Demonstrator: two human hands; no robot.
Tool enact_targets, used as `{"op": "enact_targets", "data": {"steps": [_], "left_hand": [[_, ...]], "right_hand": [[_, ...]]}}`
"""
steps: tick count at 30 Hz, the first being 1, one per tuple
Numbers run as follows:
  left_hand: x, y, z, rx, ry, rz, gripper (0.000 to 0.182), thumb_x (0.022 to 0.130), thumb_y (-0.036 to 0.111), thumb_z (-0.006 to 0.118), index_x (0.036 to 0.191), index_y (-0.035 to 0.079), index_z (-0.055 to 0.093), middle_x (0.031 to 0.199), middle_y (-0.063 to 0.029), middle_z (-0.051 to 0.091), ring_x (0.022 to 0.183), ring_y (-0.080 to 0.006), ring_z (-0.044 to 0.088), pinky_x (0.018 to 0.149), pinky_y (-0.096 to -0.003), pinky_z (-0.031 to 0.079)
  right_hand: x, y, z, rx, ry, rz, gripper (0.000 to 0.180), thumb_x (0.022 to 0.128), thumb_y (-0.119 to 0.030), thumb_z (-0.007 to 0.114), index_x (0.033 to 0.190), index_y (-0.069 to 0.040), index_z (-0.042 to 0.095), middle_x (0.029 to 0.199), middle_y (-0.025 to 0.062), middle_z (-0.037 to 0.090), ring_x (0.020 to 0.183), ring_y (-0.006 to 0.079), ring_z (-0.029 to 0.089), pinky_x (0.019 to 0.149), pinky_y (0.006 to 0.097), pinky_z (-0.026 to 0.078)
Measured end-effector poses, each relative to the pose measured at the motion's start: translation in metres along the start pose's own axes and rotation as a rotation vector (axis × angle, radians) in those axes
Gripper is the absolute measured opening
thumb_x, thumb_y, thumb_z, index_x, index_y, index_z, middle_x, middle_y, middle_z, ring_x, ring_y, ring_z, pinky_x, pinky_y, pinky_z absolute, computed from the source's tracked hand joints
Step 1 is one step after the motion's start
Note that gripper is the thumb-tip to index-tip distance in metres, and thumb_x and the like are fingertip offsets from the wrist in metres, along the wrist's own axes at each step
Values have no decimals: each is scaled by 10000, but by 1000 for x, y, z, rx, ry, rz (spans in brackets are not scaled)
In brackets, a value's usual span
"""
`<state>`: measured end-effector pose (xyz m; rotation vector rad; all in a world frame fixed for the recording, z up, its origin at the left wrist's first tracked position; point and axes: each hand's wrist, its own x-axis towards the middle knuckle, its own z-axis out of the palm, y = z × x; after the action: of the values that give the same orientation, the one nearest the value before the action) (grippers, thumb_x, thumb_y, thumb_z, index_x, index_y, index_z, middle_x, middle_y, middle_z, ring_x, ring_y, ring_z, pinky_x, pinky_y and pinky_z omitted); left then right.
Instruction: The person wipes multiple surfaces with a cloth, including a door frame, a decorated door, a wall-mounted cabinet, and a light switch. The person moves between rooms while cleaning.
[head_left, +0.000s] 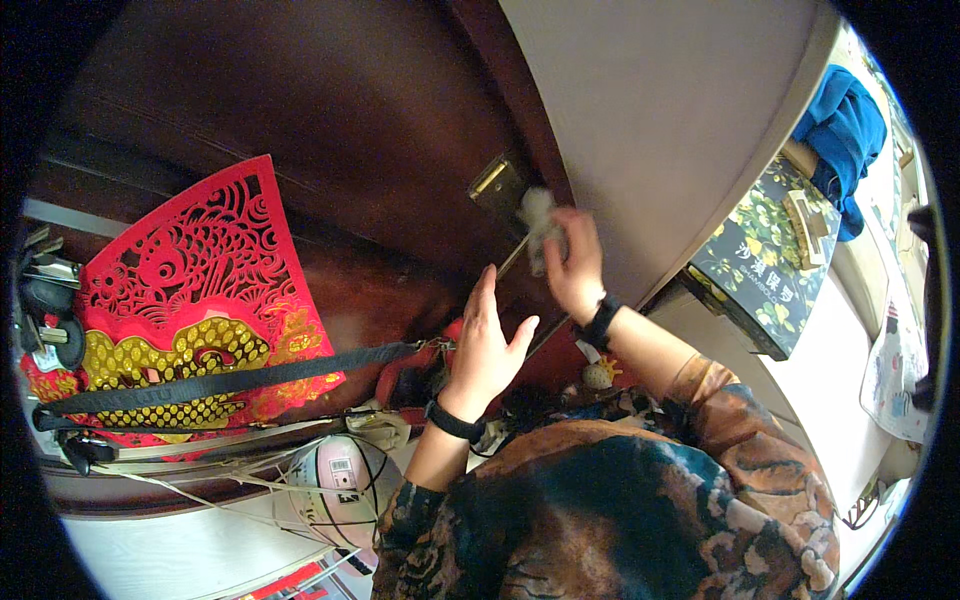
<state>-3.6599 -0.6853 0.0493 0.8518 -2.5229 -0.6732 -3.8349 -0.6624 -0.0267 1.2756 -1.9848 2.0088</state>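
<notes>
My right hand (577, 262) holds a crumpled whitish cloth (538, 217) beside the edge of a dark reddish-brown wooden door (360, 97); hand and cloth look blurred. A brass-coloured lock plate (491, 182) shows in the door edge just beyond the cloth. My left hand (491, 341), with nothing in it, is held up near the door, fingers together and thumb apart; whether it touches the door cannot be told. Both wrists wear black bands. Left of the hands, a red paper-cut decoration (202, 255) with a fish pattern and gold parts is on the door.
A black strap (247, 379) runs across the decoration to a metal clip near my left hand. A basketball (337, 480) hangs in a net at lower left. On the right lie a dark floral box (750, 300) bearing writing, a hair claw (806, 229) and a blue cloth (847, 135).
</notes>
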Motion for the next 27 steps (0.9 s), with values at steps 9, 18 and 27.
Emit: {"op": "enact_targets", "data": {"steps": [9, 18, 27], "left_hand": [[0, 0, -2, -18, 11, -20, 881, 889, 272, 753, 1537, -37, 242, 1511, -297, 392, 1365, -421, 451, 1022, -446, 494], [-17, 21, -17, 17, 102, 30, 779, 904, 262, 710, 1493, -51, 307, 1457, -324, 420, 1344, -473, 420, 1142, -495, 347], [-61, 22, -47, -93, 222, -27, 624, 906, 217, 711, 1431, 14, 442, 1474, -278, 413, 1348, -450, 429, 1133, -487, 366]], "right_hand": [[-28, -14, -40, 142, -316, -167, 379, 731, 31, 640, 1102, -46, 620, 1073, 205, 601, 986, 392, 606, 840, 449, 540], [98, -108, 6, 7, -30, -377, 481, 768, -24, 674, 1222, -176, 631, 1285, 190, 537, 1119, 417, 585, 913, 457, 540], [38, -110, 14, -2, -466, -94, 270, 736, 2, 658, 984, -94, 705, 1031, 151, 623, 987, 366, 652, 848, 418, 550]]}}
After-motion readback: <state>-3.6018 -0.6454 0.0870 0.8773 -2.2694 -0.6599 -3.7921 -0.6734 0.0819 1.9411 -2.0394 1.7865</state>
